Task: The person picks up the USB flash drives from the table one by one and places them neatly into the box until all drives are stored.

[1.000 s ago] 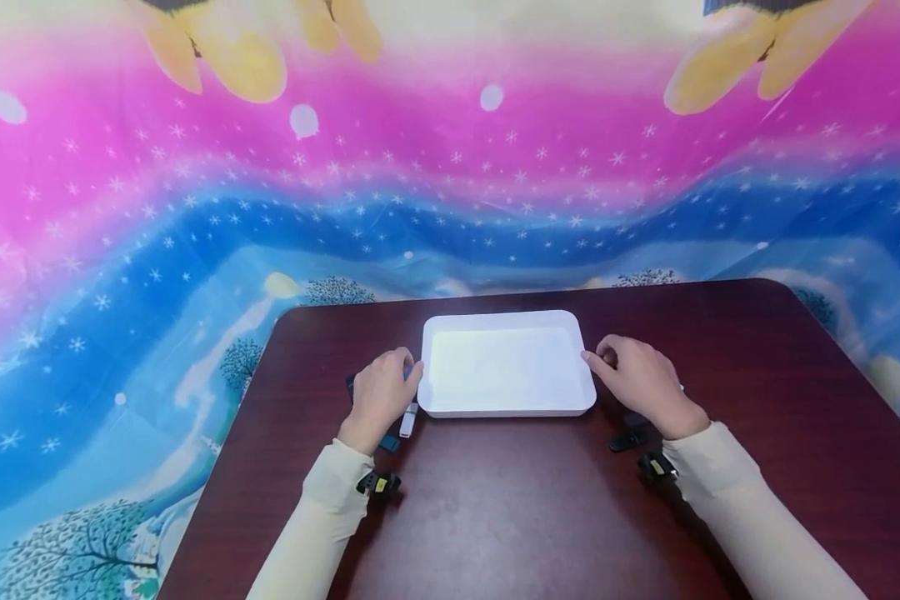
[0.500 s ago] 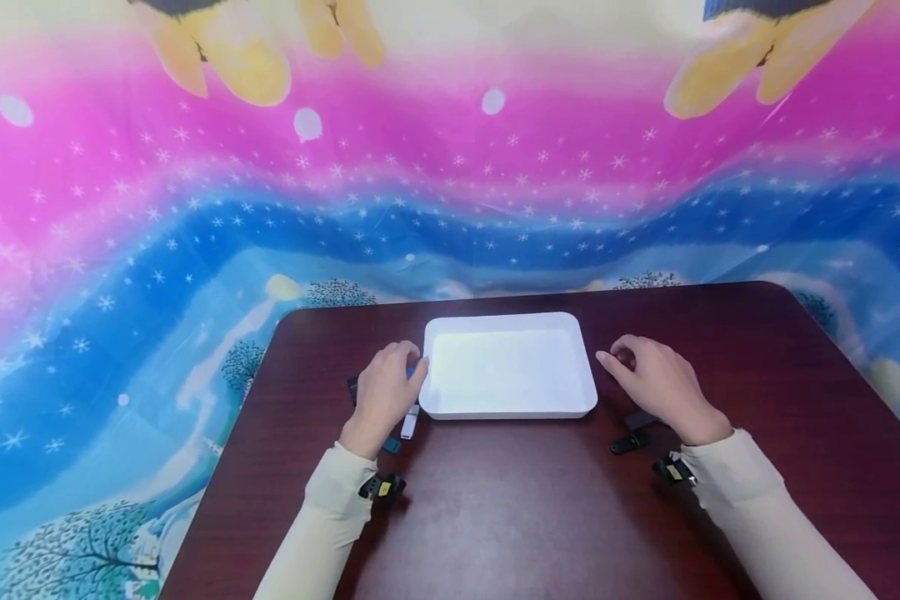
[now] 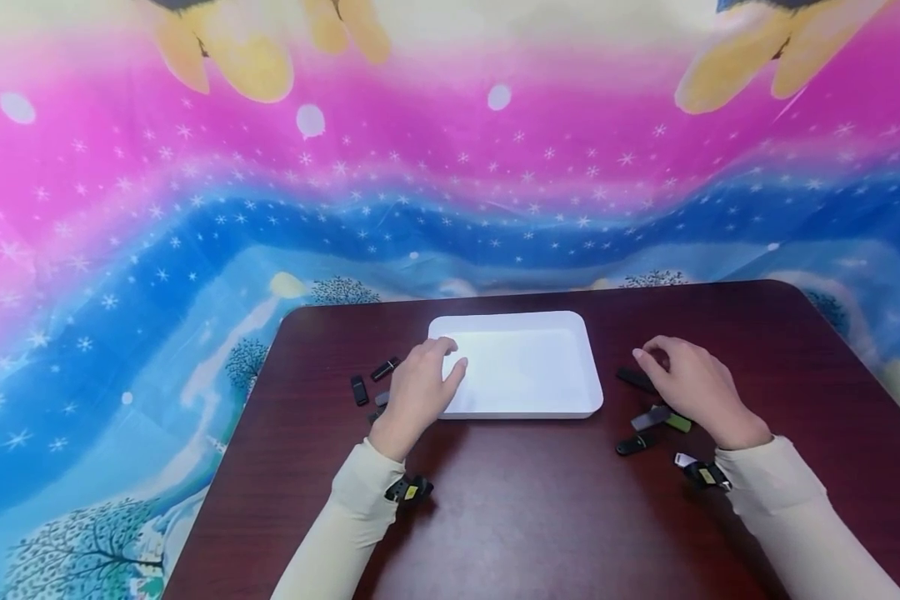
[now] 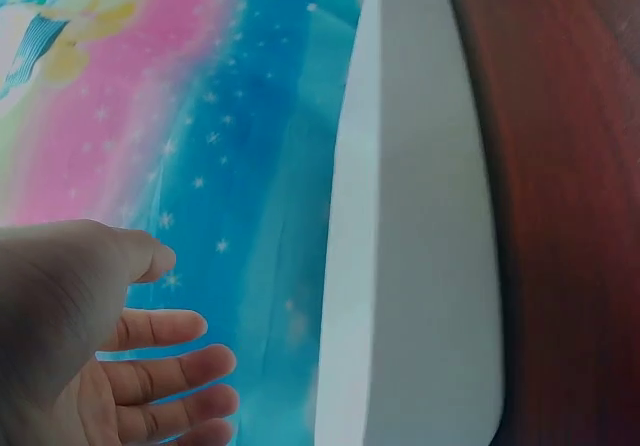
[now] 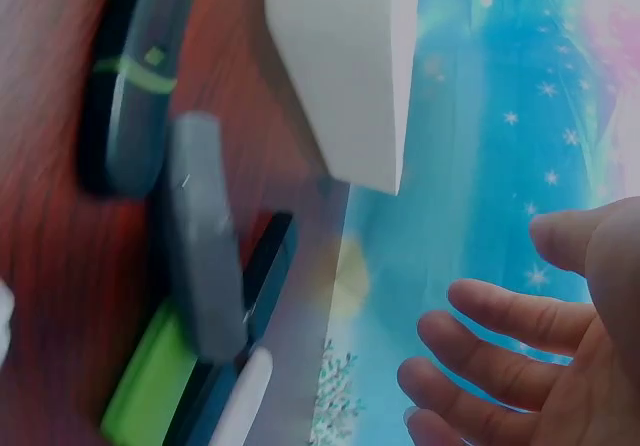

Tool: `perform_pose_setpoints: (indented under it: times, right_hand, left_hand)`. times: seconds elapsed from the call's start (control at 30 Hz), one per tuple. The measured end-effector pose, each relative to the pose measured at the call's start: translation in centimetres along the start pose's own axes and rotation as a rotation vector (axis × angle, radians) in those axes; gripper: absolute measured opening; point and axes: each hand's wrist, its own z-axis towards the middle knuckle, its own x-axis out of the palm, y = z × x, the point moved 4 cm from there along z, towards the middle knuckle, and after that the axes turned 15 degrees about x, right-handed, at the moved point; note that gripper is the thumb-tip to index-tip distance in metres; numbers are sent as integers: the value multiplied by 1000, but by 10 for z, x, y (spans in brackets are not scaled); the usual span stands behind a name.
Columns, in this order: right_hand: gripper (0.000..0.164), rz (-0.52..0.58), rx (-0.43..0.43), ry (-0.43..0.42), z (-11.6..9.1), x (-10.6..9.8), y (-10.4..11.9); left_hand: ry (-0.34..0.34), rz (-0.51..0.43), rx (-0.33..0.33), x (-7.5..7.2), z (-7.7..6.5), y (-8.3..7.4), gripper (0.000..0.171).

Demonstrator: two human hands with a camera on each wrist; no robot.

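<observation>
A shallow white rectangular tray (image 3: pixel 528 371) lies on the dark red-brown table, and nothing shows inside it. My left hand (image 3: pixel 418 383) hovers over the tray's left edge. In the left wrist view its fingers (image 4: pixel 180 371) are spread, loosely bent and hold nothing. My right hand (image 3: pixel 693 387) is well apart from the tray's right side, above a loose group of USB sticks. Among them are a grey stick (image 5: pixel 205 241), a green stick (image 5: pixel 150 376) and a black stick with a green band (image 5: pixel 140 86). The right fingers (image 5: pixel 500 366) are relaxed, with nothing between them.
Left of the tray lie more USB sticks, including a black one (image 3: pixel 359 389) and another black one (image 3: pixel 384 369); the left hand and wrist partly cover others. A white stick (image 3: pixel 685 459) sits by the right wrist camera. A patterned cloth (image 3: pixel 450 200) hangs behind the table.
My right hand has left the tray's right edge and moved right, over the USB sticks. My left hand has shifted right, from beside the tray to over its left edge, uncovering black sticks.
</observation>
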Motion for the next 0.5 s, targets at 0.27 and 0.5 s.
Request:
perform_pose_setpoints:
  times: [0.27, 0.5]
  right_hand:
    - [47, -25, 23, 7, 1, -7, -25]
    - [45, -25, 37, 5, 1, -10, -48]
  left_hand:
    - [46, 15, 62, 8, 1, -13, 31]
    - [92, 3, 105, 16, 2, -26, 32]
